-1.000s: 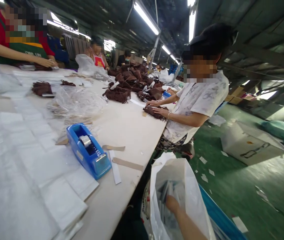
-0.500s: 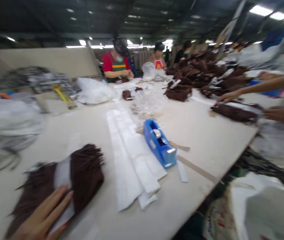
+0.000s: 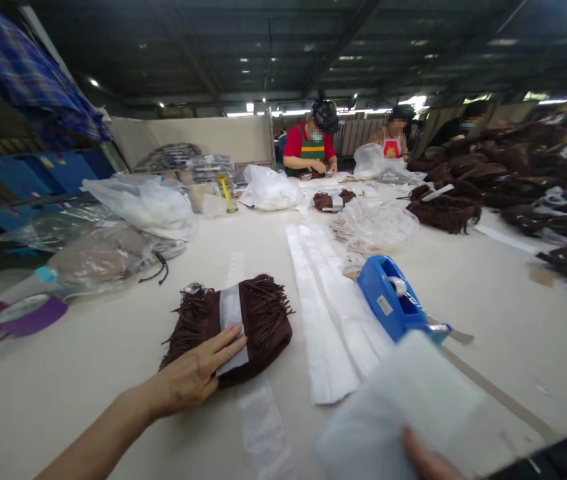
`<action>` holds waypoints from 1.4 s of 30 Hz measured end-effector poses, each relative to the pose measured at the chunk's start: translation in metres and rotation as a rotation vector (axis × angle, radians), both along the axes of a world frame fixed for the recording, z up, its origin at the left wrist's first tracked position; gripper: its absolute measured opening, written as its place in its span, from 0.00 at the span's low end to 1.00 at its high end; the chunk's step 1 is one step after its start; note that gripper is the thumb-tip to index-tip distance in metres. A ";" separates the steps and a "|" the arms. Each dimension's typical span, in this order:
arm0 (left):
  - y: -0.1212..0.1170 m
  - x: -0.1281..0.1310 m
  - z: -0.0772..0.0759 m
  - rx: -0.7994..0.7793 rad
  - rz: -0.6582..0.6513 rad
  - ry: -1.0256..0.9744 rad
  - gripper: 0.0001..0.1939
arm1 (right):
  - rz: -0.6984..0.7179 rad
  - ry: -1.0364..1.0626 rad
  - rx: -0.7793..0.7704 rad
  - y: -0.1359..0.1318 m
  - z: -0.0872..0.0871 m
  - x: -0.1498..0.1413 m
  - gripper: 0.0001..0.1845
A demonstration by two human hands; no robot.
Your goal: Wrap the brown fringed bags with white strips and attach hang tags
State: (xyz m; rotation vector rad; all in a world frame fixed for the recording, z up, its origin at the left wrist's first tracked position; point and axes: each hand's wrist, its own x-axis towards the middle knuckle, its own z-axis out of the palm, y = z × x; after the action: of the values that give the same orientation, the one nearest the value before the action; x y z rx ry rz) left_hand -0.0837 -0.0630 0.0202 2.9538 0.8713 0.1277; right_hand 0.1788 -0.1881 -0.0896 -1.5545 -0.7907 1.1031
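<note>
A folded dark brown fringed cloth bundle (image 3: 263, 340) lies on the table with a whitish band (image 3: 232, 310) around its middle. My left hand (image 3: 196, 367) rests on it, fingers stretched flat across the band and the near side. At the lower right, my right hand (image 3: 426, 457) grips a translucent white plastic bag (image 3: 413, 393), blurred by motion; only a thumb and part of the hand show. The bag partly covers a blue tape dispenser (image 3: 388, 303) and flat white strips (image 3: 320, 333). Another translucent strip (image 3: 266, 427) runs under the bundle.
Purple tape rolls (image 3: 33, 315) and filled plastic bags (image 3: 108, 253) stand at left. Crumpled clear plastic (image 3: 380, 223) lies beyond the dispenser. Brown fringed goods (image 3: 503, 167) are heaped at right. A co-worker in red (image 3: 310, 147) works across the table; another person's hand shows at the right edge.
The view has swung left, so table objects appear shifted right. My right hand has come into view with the white plastic bag. My left hand stays on the brown bundle.
</note>
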 end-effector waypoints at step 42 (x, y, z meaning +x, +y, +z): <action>-0.009 0.013 -0.016 -0.010 0.063 -0.011 0.30 | 0.624 0.932 -0.641 0.095 0.076 -0.086 0.16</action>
State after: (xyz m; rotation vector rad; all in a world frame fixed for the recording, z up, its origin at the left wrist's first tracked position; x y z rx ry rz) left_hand -0.0709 -0.0718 0.0045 2.9143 0.9616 0.1426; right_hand 0.0932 -0.0930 -0.0132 -1.0325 -0.2496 2.4657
